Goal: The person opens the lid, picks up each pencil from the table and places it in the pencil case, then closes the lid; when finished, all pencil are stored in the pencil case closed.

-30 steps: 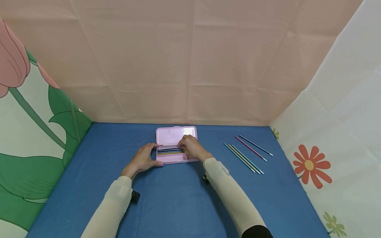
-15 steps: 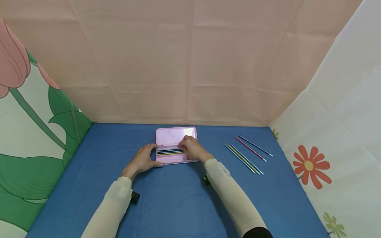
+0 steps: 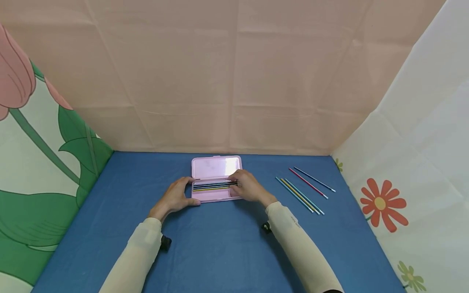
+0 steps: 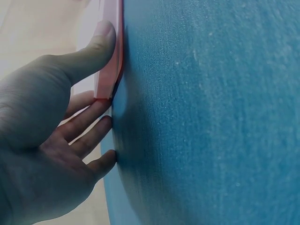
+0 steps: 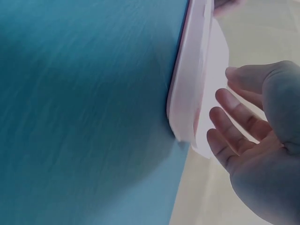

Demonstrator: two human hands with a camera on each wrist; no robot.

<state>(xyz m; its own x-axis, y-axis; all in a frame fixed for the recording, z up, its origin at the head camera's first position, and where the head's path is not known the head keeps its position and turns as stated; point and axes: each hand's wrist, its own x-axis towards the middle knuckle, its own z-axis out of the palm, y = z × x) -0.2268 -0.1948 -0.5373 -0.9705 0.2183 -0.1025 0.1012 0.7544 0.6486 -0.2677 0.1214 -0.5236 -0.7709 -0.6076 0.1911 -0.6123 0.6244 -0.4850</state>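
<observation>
A pink pencil case (image 3: 216,198) lies on the blue tabletop with its lid (image 3: 212,167) folded back. Inside it, several pencils (image 3: 209,186), dark ones and a yellow one, lie side by side. My left hand (image 3: 174,197) holds the case's left end, its thumb against the front wall (image 4: 107,77) and fingers at the far side. Over the right end hovers my right hand (image 3: 250,188), fingers slightly bent. The right wrist view shows nothing in that right hand (image 5: 262,136); its fingertips are apart from the case wall (image 5: 187,89).
Right of the case lie several loose pencils: a red one (image 3: 308,183), a dark blue one (image 3: 315,179), a yellow one (image 3: 300,196) and teal ones (image 3: 293,193). A beige cloth (image 3: 234,81) rises behind the table, with flower-printed panels at both sides.
My right hand has let go of the pencils and drawn back to the right, uncovering more of them. The left hand stays at the case.
</observation>
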